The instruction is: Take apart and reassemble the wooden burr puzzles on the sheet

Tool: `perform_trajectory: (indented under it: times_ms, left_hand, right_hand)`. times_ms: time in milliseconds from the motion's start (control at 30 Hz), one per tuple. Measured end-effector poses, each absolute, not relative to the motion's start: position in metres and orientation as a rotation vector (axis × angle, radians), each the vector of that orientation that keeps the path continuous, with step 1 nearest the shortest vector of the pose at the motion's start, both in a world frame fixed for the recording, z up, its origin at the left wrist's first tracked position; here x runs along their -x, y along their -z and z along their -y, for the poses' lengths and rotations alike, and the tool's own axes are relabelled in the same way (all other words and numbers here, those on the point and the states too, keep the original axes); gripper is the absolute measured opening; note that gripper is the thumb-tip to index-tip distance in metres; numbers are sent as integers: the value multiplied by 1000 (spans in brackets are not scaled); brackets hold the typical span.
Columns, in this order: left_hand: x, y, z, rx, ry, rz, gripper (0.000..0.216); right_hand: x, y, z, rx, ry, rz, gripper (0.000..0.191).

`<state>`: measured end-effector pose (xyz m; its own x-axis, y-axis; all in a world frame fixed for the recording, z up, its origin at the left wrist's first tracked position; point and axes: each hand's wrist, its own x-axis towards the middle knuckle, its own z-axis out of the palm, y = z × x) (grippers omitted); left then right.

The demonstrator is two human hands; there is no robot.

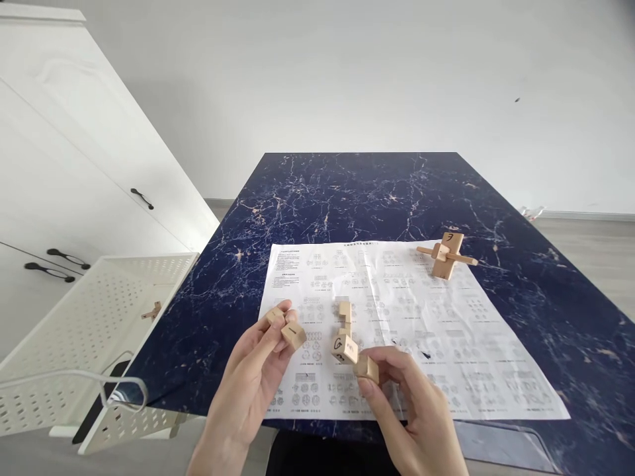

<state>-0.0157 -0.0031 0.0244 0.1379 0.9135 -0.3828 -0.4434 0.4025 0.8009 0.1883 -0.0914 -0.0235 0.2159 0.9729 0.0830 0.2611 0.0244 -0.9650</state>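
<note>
My left hand (pixel 260 357) is closed round a notched wooden puzzle piece (pixel 294 336), whose end face carries a short dark mark. In my right hand (pixel 404 393), thumb and fingers pinch another wooden puzzle piece (pixel 368 368) above the paper. Just left of those fingertips is a notched wooden piece (pixel 344 348) with a "G" and other marks on its end. It seems to touch the right-hand piece; whether the two are joined I cannot tell. Below both hands lies a creased printed sheet (pixel 397 297) covered in small assembly diagrams.
An assembled cross of wooden pieces (pixel 448 256) stands at the sheet's upper right corner. The table (pixel 337 198) has a dark blue marbled top. To the left are a white perforated cart (pixel 89 324) with a small wooden item (pixel 152 311) in it, and a white cabinet (pixel 74 145).
</note>
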Motion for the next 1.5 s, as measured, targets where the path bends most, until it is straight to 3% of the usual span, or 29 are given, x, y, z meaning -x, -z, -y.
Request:
perform_trajectory:
  times_ms: [200,800,1500]
  left_hand:
    - [8,-24,2,-670,-1063,-1021,39]
    - [1,-28,10,-940,-747,-1040,89]
    - [3,-15,20,-1243,-528,-914,68]
  right_hand:
    - [-189,24,91,1430,-862,1270,17]
    - [-189,22,89,1376,-771,1312,14]
    - [-189,19,82,1319,-680,1498,20]
